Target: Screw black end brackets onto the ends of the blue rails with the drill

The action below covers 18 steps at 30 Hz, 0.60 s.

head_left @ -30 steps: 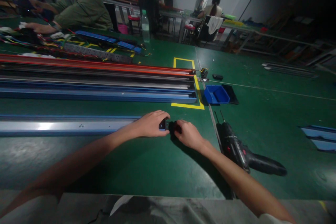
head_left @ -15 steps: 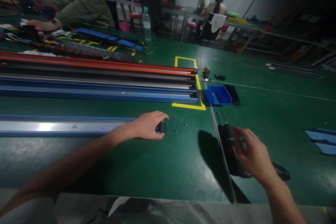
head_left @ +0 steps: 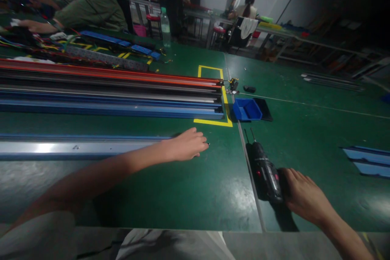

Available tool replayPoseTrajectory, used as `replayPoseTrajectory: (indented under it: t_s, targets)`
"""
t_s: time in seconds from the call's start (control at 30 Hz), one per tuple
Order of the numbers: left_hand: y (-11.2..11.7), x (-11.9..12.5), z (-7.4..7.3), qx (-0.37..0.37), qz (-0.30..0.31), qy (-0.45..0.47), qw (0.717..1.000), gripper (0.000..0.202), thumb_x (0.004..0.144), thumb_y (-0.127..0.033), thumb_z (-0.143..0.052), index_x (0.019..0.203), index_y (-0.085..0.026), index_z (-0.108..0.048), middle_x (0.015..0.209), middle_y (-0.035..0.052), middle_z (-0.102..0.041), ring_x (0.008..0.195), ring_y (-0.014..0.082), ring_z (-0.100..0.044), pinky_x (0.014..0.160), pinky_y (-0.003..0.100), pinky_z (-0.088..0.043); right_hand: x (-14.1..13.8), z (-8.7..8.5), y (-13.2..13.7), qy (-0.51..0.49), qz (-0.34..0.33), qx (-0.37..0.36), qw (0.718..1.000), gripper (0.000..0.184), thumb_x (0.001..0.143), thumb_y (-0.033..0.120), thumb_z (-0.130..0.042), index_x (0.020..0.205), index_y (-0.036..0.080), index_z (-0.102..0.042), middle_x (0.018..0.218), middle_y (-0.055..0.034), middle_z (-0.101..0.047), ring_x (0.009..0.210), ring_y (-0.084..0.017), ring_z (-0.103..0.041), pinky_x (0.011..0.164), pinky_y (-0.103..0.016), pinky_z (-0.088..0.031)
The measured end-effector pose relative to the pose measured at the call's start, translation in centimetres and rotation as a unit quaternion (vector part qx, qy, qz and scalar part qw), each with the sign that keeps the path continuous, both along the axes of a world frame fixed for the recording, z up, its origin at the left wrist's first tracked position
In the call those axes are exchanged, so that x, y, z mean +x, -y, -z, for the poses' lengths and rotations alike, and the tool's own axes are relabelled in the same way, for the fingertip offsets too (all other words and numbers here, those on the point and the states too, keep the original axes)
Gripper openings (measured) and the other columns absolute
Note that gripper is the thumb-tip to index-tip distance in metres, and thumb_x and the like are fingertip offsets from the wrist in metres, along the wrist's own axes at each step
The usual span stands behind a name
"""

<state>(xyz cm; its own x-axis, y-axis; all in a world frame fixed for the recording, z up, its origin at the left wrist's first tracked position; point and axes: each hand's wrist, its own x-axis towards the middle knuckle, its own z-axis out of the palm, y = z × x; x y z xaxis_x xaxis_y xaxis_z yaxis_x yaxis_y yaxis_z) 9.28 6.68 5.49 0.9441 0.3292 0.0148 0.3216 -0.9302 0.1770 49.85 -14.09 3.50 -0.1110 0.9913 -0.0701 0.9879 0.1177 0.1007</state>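
Observation:
My left hand (head_left: 189,146) rests at the right end of a long silver-blue rail (head_left: 76,146) on the green table, fingers curled down over the rail's end; a tiny screw (head_left: 209,144) lies at its fingertips. What sits under the palm is hidden. My right hand (head_left: 300,193) is wrapped around the handle of a black power drill (head_left: 265,170), which lies flat on the table with its bit pointing away from me.
A stack of long red, black and blue rails (head_left: 122,93) lies behind. A blue bin (head_left: 246,109) sits by a yellow tape outline (head_left: 213,89). Blue pieces (head_left: 365,160) lie far right. A person in green (head_left: 88,4) works at the left; others sit behind.
My right hand left the rail's end, swung right and closed on the drill's handle. My left hand slid slightly right over the rail end, covering the small black piece.

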Motion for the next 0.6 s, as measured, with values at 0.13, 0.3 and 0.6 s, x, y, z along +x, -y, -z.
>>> replayPoseTrajectory:
  t_s: [0.13, 0.3, 0.6]
  targets:
    - [-0.3, 0.7, 1.1, -0.026, 0.007, 0.012, 1.0, 0.017, 0.08, -0.004, -0.073, 0.077, -0.02, -0.067, 0.08, 0.0043, -0.071, 0.084, 0.0216, -0.066, 0.075, 0.033, -0.035, -0.5, -0.5, -0.6, -0.048, -0.005, -0.003, 0.999, 0.065, 0.072, 0.02, -0.059, 0.136, 0.012, -0.05, 0.112, -0.02, -0.075, 0.091, -0.034, -0.076, 0.077, -0.044, -0.058]
    - [-0.5, 0.3, 1.6, -0.064, 0.012, 0.043, 0.997, 0.023, 0.08, 0.0, -0.068, 0.069, -0.02, -0.065, 0.072, 0.0021, -0.069, 0.074, 0.0188, -0.065, 0.069, 0.031, -0.034, -0.6, -0.4, -1.0, -0.108, -0.018, -0.026, 0.994, 0.055, 0.073, 0.019, -0.06, 0.128, 0.017, -0.056, 0.105, -0.0148, -0.076, 0.088, -0.031, -0.076, 0.076, -0.04, -0.057]
    - [-0.8, -2.5, -1.4, -0.071, -0.03, 0.09, 0.993, 0.019, 0.101, -0.023, -0.055, 0.101, -0.019, -0.074, 0.1, 0.0077, -0.074, 0.099, 0.0219, -0.066, 0.088, 0.033, -0.043, -1.1, -0.1, -0.4, 0.024, 0.0, 0.042, 0.999, 0.042, 0.077, 0.014, -0.051, 0.117, 0.022, -0.064, 0.082, -0.0102, -0.076, 0.062, -0.027, -0.072, 0.054, -0.034, -0.045]
